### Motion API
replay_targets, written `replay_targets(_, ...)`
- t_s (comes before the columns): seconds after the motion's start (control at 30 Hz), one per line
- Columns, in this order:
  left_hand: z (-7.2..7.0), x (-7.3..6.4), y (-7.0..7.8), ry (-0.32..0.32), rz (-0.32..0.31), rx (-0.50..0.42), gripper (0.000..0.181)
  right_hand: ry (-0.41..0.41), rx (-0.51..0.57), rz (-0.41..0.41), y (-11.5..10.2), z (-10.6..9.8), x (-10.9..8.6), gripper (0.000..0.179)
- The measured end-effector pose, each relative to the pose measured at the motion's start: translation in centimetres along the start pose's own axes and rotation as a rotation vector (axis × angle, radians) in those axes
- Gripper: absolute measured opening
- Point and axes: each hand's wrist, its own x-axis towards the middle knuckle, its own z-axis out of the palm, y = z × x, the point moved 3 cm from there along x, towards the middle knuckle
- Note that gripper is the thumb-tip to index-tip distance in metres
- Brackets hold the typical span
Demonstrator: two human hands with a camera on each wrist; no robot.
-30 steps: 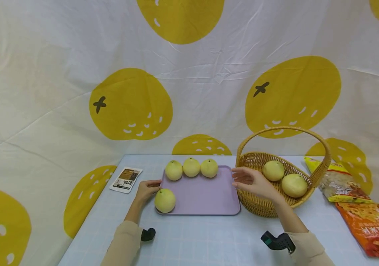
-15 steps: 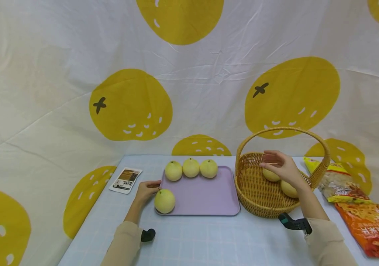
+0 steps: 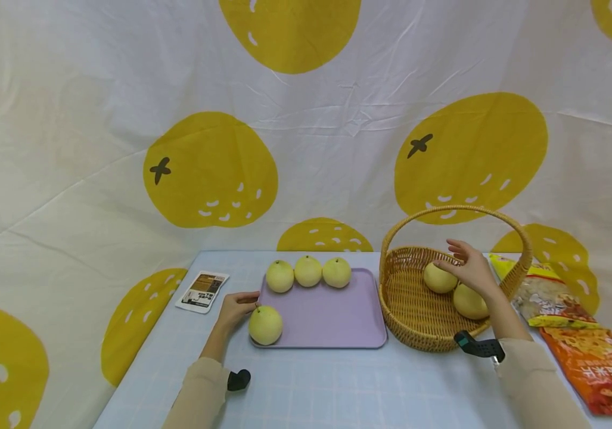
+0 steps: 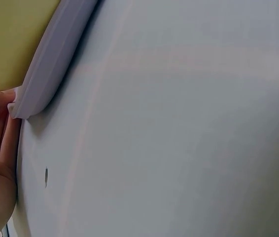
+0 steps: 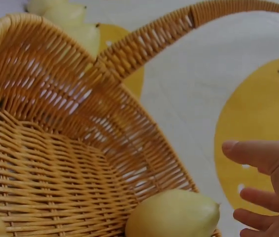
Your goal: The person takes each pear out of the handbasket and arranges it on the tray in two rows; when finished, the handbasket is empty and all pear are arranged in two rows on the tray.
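A lilac tray (image 3: 332,319) lies on the table. Three pale yellow pears (image 3: 308,271) stand in a row along its back edge, and another pear (image 3: 265,325) sits at its front left corner. My left hand (image 3: 235,310) holds the tray's left rim beside that pear; in the left wrist view its thumb and fingers (image 4: 11,123) meet the rim. To the right stands a wicker basket (image 3: 413,310) with two pears in it, a rear pear (image 3: 438,279) and a front pear (image 3: 469,302). Over the basket's right side hovers my right hand (image 3: 472,269), fingers spread, holding nothing.
The basket's tall handle (image 3: 456,208) arches above its opening. Right of it lie a clear-and-yellow snack bag (image 3: 558,298) and an orange snack bag (image 3: 600,369). A small white packet (image 3: 202,292) rests left of the tray. A fruit-print cloth (image 3: 338,149) hangs behind the table.
My right hand has moved rightward from beside the tray's right edge to above the pears in the basket. My left hand and the tray stay in place.
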Motion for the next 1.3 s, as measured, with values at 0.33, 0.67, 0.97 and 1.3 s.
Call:
replay_targets(0.33, 0.1, -0.1, 0.0, -0.007, 0.012, 0.002, 0.033, -0.033, -0.079, 0.085, 2.3, 0.6, 0.2, 0.077)
replay_targets(0.67, 0.1, -0.2, 0.2, -0.004, -0.009, -0.004, 0.034, -0.119, -0.213, 0.08, 1.9, 0.8, 0.4, 0.078)
replay_targets(0.97, 0.1, -1.0, 1.7, -0.028, -0.008, -0.021, 0.035, -0.198, -0.284, 0.017, 2.2, 2.1, 0.8, 0.075)
replay_targets(1.3, -0.4, 0.3, -0.1, -0.011, -0.028, 0.055, 0.034, -0.194, -0.346, 0.025, 2.1, 2.7, 0.8, 0.078)
